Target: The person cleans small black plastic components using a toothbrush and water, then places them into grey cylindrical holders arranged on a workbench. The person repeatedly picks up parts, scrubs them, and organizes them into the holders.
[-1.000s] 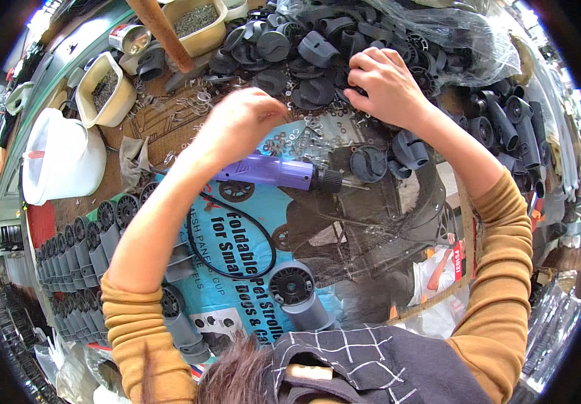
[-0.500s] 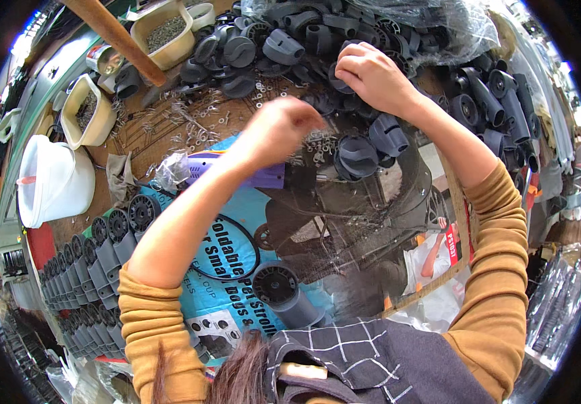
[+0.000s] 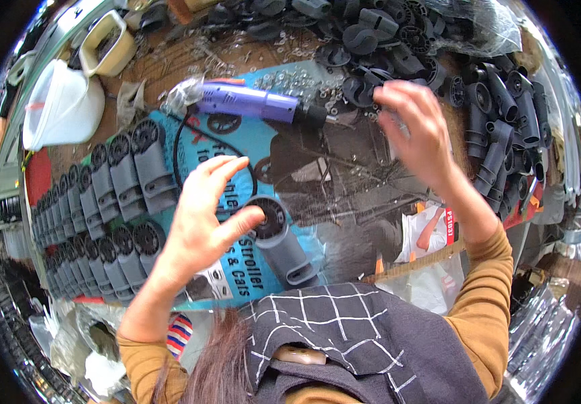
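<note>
Beside the near end of the blue printed sheet (image 3: pixel 238 286) is my left hand (image 3: pixel 199 219), its fingers spread and nothing held. Its thumb reaches the round dark wheel-like end of a grey plastic tubular part (image 3: pixel 285 252), which lies tilted in front of me; whether they touch is unclear. My right hand (image 3: pixel 420 131) hovers at the right, just nearer to me than a heap of dark grey plastic caps (image 3: pixel 361 40). Motion smears its fingers, so a small thing in them cannot be made out. A purple power tool (image 3: pixel 246 101) with a black nose lies beyond my hands.
Rows of similar grey parts (image 3: pixel 125 175) stand at the left. Behind them are a white bucket (image 3: pixel 68 111) and a cream tub (image 3: pixel 107 47). Loose small hardware (image 3: pixel 290 77) lies scattered past the tool. More grey tubular parts (image 3: pixel 496 148) are piled at the right.
My left hand has come back toward me, down to the grey tubular part. My right hand has left the cap heap and drawn nearer. The view has shifted, uncovering the purple tool.
</note>
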`<state>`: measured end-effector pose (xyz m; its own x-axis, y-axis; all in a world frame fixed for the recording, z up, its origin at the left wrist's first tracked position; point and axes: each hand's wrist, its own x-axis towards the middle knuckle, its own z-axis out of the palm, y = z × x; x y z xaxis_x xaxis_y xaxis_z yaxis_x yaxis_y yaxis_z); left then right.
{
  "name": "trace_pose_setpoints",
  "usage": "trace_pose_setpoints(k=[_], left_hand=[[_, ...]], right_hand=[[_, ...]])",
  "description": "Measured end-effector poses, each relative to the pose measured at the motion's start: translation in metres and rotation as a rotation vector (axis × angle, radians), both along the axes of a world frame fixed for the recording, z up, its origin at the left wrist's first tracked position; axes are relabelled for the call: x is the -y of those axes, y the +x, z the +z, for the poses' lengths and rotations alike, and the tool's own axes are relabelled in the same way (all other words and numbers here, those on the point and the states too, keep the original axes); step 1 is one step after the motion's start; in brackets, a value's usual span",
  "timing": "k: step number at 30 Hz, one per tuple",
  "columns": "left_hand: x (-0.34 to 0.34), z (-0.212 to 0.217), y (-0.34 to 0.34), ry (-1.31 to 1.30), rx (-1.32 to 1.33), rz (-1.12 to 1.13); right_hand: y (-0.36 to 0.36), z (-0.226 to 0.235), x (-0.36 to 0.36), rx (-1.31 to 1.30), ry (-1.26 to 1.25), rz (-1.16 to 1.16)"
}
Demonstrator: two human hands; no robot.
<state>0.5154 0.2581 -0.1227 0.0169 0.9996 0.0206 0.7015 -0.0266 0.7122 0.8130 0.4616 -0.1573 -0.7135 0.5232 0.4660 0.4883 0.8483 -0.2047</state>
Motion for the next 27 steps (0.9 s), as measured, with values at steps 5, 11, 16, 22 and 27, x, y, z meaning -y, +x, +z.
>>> trace_pose_setpoints(k=[5,11,16,22,27], left_hand=[[0.059,-0.029,0.051,-0.133,0.054,0.253],[0.051,-0.052,0.074,-0.011,0.055,0.25],[0.044,-0.052,0.083,0.03,0.116,0.214],[0.048,-0.059,0.086,0.032,0.16,0.268],[0.049,-0.06,0.086,0.038,0.165,0.262]], right_hand=[[0.032,-0.014,0.153,0.314,-0.115,0.655],[0.041,-0.034,0.117,0.46,-0.044,0.008],[0.013,-0.038,0.086,-0.012,-0.058,0.147],[-0.007,-0.041,0.071,-0.07,-0.229,0.08],[0.001,-0.048,0.062,-0.087,-0.269,-0.025]])
